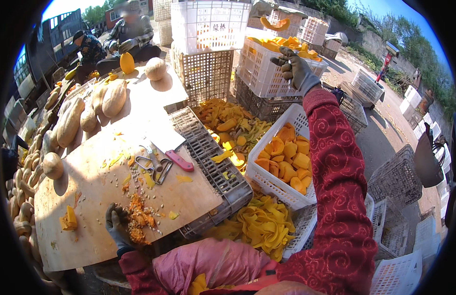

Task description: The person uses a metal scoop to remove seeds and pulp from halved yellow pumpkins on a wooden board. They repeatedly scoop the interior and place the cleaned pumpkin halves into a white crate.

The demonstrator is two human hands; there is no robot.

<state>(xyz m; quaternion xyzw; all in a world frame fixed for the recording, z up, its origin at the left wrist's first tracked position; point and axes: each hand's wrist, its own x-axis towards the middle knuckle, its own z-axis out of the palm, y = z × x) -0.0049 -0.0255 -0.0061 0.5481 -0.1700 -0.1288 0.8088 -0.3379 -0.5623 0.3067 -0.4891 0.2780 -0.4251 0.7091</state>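
Note:
My left hand (119, 225), gloved, rests on the wooden board (84, 195) with its fingers curled against a heap of orange pumpkin pulp and seeds (140, 217). Whether anything is inside those fingers is hidden. My right hand (295, 70), also gloved, reaches out over a white crate of orange pumpkin pieces (283, 79). Some of its fingers are bent, and a small shiny bit shows below them, too small to identify. A curved pumpkin slice (275, 24) is in the air beyond that hand, apart from it. A cut pumpkin chunk (68, 219) sits on the board's left.
A broad blade with a red handle (179, 160) and metal peelers (156, 166) lie on the board. Whole pumpkins (71, 121) line its far left. Peelings (264, 225) and a crate of cut pieces (287, 158) are right of it. Two people (130, 33) sit beyond.

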